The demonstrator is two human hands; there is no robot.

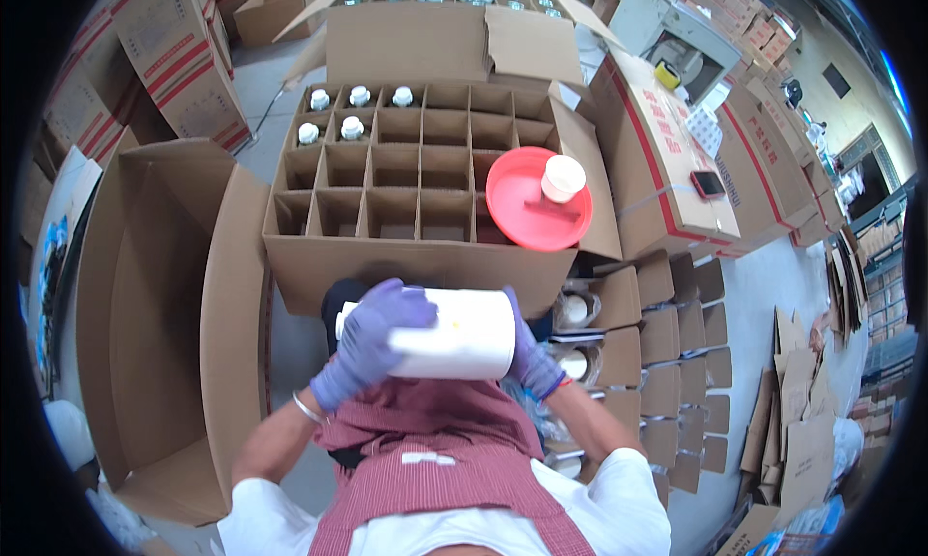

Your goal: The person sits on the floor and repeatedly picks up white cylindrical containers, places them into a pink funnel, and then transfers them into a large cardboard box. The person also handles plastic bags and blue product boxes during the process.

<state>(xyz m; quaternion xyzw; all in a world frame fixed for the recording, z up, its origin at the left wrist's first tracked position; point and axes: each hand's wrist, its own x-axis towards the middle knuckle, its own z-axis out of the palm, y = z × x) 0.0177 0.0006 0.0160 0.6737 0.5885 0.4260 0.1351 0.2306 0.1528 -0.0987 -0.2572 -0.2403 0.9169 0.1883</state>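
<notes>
A large white cylindrical bottle lies sideways above my lap. My left hand, in a purple glove, grips it near its narrower capped end at the left. My right hand, also in a purple glove, cups the flat end at the right. Just beyond the bottle stands a cardboard carton with a grid of dividers. Several white-capped bottles stand upright in its far left cells. Over its near right corner rests a red round tray bearing a white cup and a red strip-like piece.
A tall open carton stands at my left. At my right are cardboard dividers beside plastic-wrapped items with white tops. A closed carton carries a phone and a paper roll. Flattened cardboard leans farther right.
</notes>
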